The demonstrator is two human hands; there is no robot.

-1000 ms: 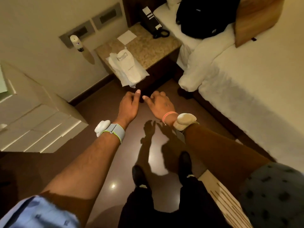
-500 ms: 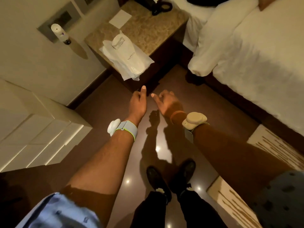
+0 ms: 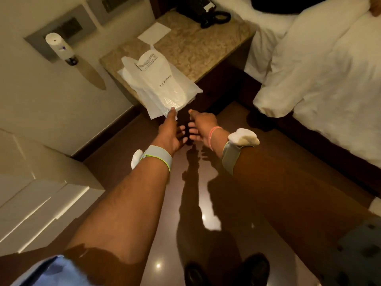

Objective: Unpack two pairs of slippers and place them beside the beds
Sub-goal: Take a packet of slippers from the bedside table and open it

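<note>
White slippers sealed in clear plastic bags (image 3: 160,83) lie stacked on the near corner of the stone-topped nightstand (image 3: 198,48), their ends hanging over its edge. My left hand (image 3: 171,131) reaches up to the stack, its thumb tip touching the overhanging plastic, fingers spread below. My right hand (image 3: 200,126) is stretched out just right of it, fingers loose, a short gap away from the bags and holding nothing. A white-covered bed (image 3: 329,79) fills the right side.
A black phone (image 3: 206,13) and a white notepad (image 3: 154,34) sit on the nightstand. An air-freshener device (image 3: 59,48) sticks out from the wall on the left. Pale furniture (image 3: 31,193) stands at left. Glossy brown floor (image 3: 206,203) lies between it and the bed.
I have stepped closer to the nightstand. Both hands have moved forward and opened out; my left thumb now touches the hanging edge of the slipper bags.
</note>
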